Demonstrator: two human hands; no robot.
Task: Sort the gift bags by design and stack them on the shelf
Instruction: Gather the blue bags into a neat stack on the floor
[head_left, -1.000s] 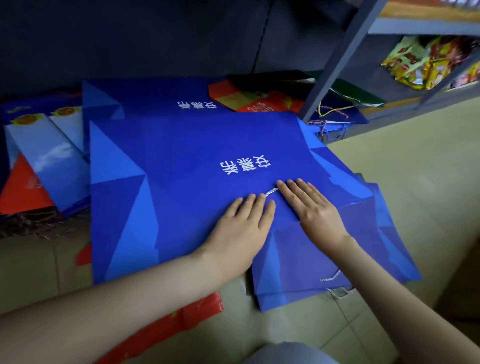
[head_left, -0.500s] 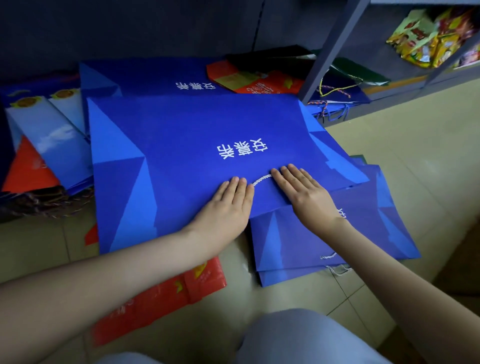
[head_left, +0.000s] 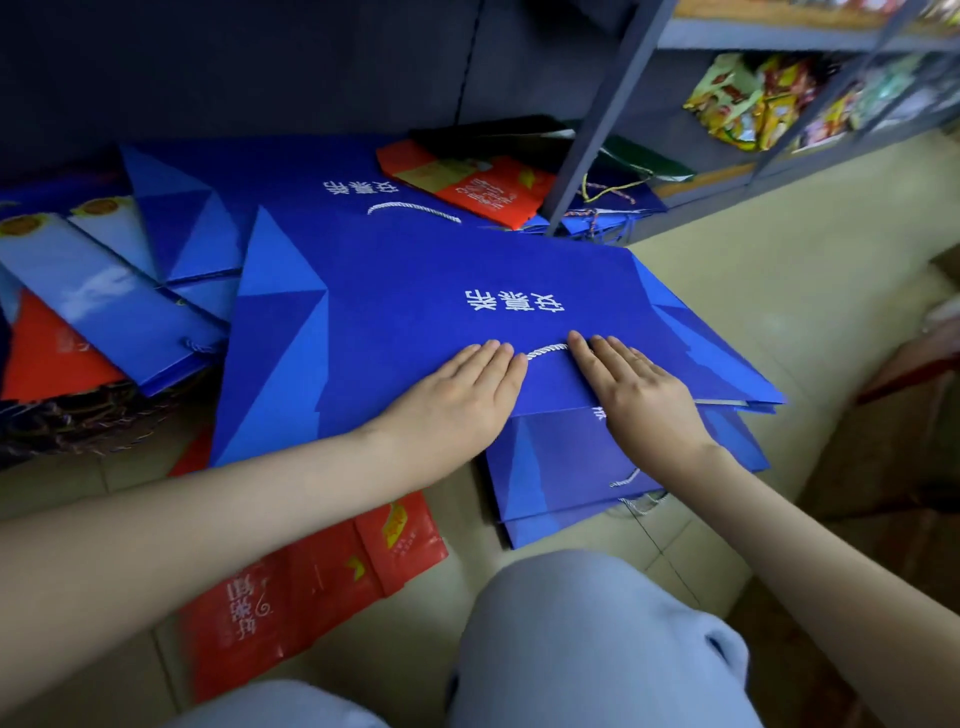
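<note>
A large flat blue gift bag (head_left: 415, 322) with white characters lies on the floor on top of other bags. My left hand (head_left: 462, 400) and my right hand (head_left: 639, 400) press flat on its near edge, fingers straight, either side of its white rope handle (head_left: 545, 349). Under its near right corner lie more blue bags (head_left: 571, 467) of the same design. Another matching blue bag (head_left: 311, 187) lies behind, by the wall. A red bag (head_left: 311, 587) lies under my left forearm.
Light blue and red bags (head_left: 93, 312) are piled at the left. A red bag (head_left: 478, 187) and dark bags lie on the low shelf by the grey shelf post (head_left: 597, 130). Snack packets (head_left: 743, 104) fill the shelf at right. My knee (head_left: 597, 639) is below.
The top blue bag has slid toward me and to the right under both hands, uncovering the handle of the blue bag behind it. More of the red bag shows by my left arm.
</note>
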